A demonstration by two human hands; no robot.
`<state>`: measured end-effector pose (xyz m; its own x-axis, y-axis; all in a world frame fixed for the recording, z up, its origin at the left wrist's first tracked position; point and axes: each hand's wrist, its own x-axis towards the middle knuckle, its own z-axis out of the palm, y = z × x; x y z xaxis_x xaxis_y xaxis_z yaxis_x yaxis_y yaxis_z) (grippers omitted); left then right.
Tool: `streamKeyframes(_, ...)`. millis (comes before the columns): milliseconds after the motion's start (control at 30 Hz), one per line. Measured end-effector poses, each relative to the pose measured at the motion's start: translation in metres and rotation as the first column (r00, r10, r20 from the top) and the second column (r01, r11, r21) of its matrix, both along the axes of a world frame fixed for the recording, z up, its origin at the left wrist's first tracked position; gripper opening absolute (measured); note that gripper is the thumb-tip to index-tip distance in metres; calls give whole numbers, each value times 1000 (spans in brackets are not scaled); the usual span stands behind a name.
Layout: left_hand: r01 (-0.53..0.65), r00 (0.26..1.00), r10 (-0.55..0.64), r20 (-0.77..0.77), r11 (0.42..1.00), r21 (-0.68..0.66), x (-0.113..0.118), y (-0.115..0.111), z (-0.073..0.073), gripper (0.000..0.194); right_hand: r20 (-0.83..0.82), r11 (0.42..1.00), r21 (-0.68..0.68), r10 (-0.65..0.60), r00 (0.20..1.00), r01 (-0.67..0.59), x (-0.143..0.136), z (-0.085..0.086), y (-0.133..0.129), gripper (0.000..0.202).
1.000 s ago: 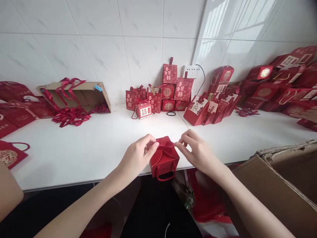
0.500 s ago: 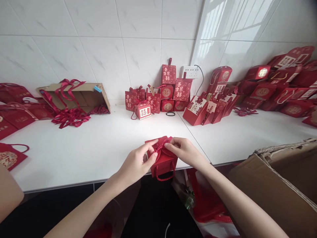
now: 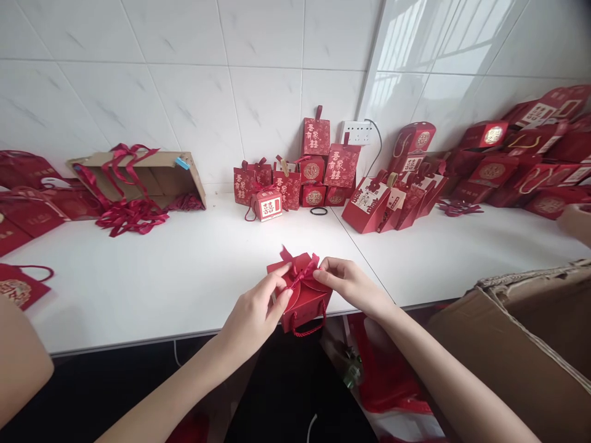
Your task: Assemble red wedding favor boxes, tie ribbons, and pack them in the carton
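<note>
A red box [image 3: 307, 301] with a twisted red cord handle sits at the front edge of the white table. Across its top lies a dark red ribbon [image 3: 302, 275] tied in a bow. My left hand [image 3: 263, 301] pinches the bow's left side between thumb and fingers. On the other side, my right hand [image 3: 346, 280] has its thumb and fingers closed on the right loop. The cord handle hangs over the table edge, below both hands.
Small red gift boxes [image 3: 314, 171] stand by the wall. An open cardboard box [image 3: 152, 178] with ribbons [image 3: 132, 216] lies back left. Red boxes [image 3: 494, 172] are piled right, near another person's hand [image 3: 577, 221]. A large carton [image 3: 521, 332] stands front right.
The bow now shows more spread, with a ribbon tail standing up at its upper left. Another person's hand has appeared at the right edge.
</note>
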<state>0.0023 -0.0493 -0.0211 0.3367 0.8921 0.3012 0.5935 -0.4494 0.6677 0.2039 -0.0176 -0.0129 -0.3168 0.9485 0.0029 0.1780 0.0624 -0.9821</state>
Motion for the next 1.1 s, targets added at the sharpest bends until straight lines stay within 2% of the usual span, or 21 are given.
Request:
streamKeyframes(133, -9, 996, 18, 84, 994, -113, -3, 4, -1, 19, -43, 1000, -10, 8, 999, -9, 1, -2, -1, 42)
streamKeyframes(267, -56, 964, 106, 244, 977, -203, -5, 9, -5, 25, -80, 999, -33, 29, 996, -32, 2, -4, 0, 43)
streamKeyframes(467, -19, 915, 140, 379, 952, -304, -1, 8, -8, 26, -231, 989, -135, 28, 973, -61, 4, -16, 4, 37)
streamKeyframes(633, -119, 914, 182, 362, 975, -190, -1, 13, -17, 26, -405, 967, -231, 2, 914, -105, 5, -23, 4, 33)
streamKeyframes(733, -121, 899, 196, 391, 971, -208, -2, 17, -23, 27, -472, 960, -248, -2, 881, -131, 5, -26, 2, 36)
streamKeyframes(800, -100, 907, 184, 379, 968, -230, -4, 19, -23, 26, -460, 963, -236, 6, 888, -130, 8, -27, 0, 37)
streamKeyframes(900, -98, 924, 169, 344, 972, -215, -6, 21, -14, 19, -386, 967, -228, 16, 922, -112, 15, -28, 2, 38)
streamKeyframes(1000, -158, 948, 156, 278, 987, -16, -7, 25, 0, 11, -288, 971, -236, -39, 957, -32, 24, -30, 11, 41)
streamKeyframes(1100, -80, 994, 67, 87, 986, 147, -2, 29, 11, 12, -249, 963, -269, -95, 964, 26, 25, -34, 23, 44)
